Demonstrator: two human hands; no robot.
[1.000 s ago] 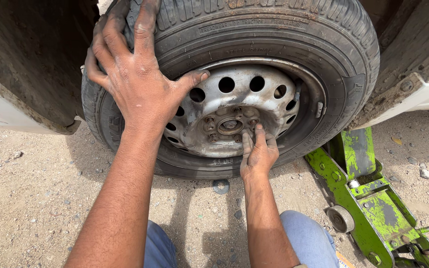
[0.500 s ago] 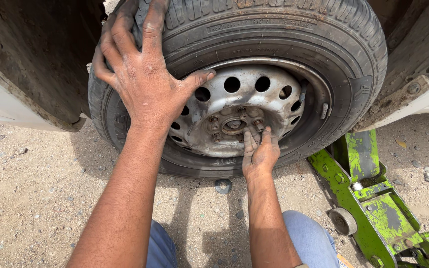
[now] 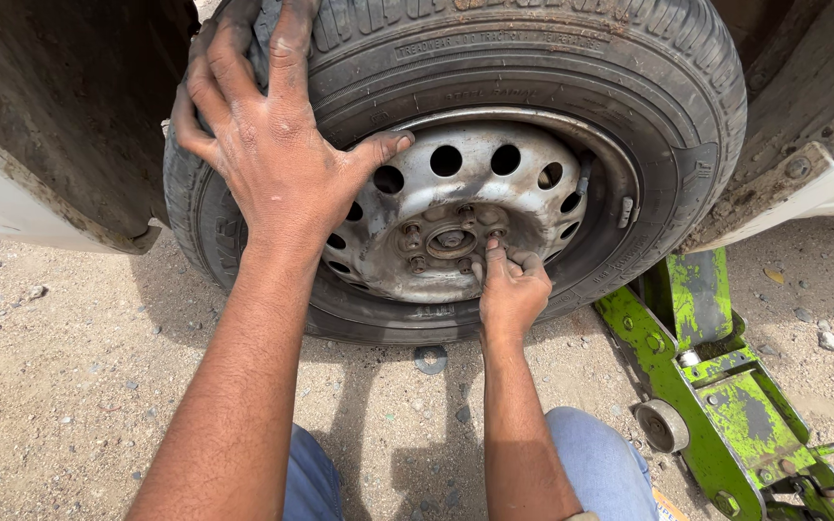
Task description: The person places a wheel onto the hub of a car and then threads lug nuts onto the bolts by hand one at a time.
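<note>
The left hand [image 3: 277, 159] lies flat and spread wide on the black tire [image 3: 533, 68], thumb on the silver wheel [image 3: 465, 217]. The right hand [image 3: 511, 289] pinches something small at the wheel's middle, maybe a nut; it is hard to see. A green jack [image 3: 716, 386] sits at the right.

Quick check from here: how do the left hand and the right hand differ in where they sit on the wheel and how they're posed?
The left hand lies spread flat, high on the tyre, thumb reaching the steel rim; the right hand is bunched, low at the hub. The left hand's fingers are splayed; the right hand's fingertips pinch at a lug nut. Both are bare, dusty and touching the wheel.
</note>
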